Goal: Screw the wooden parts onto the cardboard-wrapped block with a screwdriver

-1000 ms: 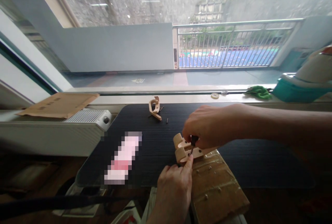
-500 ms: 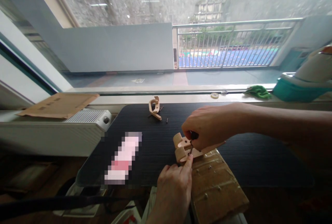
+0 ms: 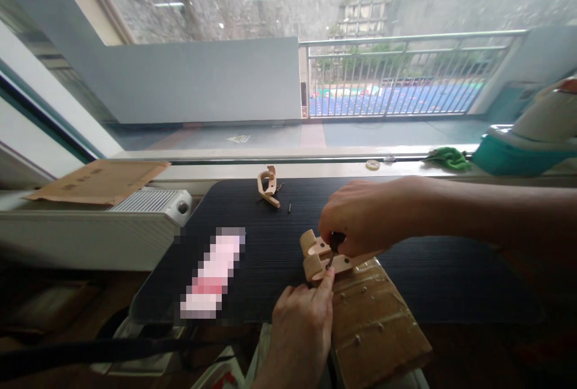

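My right hand is closed around a small dark-handled screwdriver, its tip down on a light wooden model piece. That piece lies on the black mat, at the near edge of a brown cardboard-wrapped board. My left hand reaches up from below, and its fingertip presses on the near side of the wooden piece. A second wooden part lies farther back on the mat with small screws beside it.
A blurred pink and white object lies on the mat's left part. A white radiator with cardboard on it stands to the left. On the window sill are a green cloth, a teal and white object and a small ring.
My right hand has shifted slightly over the wooden piece with the screwdriver, as if turning it. My left hand stays pressed on the piece.
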Tool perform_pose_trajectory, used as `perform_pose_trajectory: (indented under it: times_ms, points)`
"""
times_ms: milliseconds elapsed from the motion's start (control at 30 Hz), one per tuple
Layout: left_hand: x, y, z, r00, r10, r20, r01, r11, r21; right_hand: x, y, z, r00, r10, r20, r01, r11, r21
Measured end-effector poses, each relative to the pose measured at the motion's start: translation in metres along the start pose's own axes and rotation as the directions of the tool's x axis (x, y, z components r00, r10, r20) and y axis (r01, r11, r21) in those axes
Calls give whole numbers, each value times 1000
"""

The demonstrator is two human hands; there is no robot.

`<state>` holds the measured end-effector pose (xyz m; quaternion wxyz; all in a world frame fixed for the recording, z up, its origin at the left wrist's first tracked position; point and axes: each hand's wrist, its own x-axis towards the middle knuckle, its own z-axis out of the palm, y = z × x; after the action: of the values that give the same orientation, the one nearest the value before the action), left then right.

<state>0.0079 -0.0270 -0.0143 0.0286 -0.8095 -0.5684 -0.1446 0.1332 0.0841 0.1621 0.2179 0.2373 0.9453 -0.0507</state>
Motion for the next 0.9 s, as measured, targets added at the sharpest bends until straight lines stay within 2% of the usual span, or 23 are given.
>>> perform_pose_trajectory:
  times_ms: [133, 267, 400, 567, 667, 900]
  points:
    - [-1, 0, 1, 1000, 12, -12, -12, 1000, -22, 0, -4, -2, 998, 46, -48, -48, 997, -52]
    - [-1, -1, 1, 1000, 13, -7, -14, 999, -49, 5, -4, -1, 996, 80, 31, -80, 997, -11]
    - [0, -1, 1, 1000, 7, -6, -7, 999, -43, 7, -3, -1, 995, 99, 25, -99, 995, -6]
    - [0, 0, 0, 1000, -18, 17, 19, 998, -53, 4, -7, -2, 1000, -12, 13, 13, 998, -58]
    - [1, 0, 0, 1000, -16, 24, 17, 997, -69, 5, -10, -2, 999, -36, -6, 35, 994, -101]
    - [0, -1, 3, 1000, -5, -12, 4, 997, -80, 6, -5, 5, 994, 54, -93, -60, 996, -63]
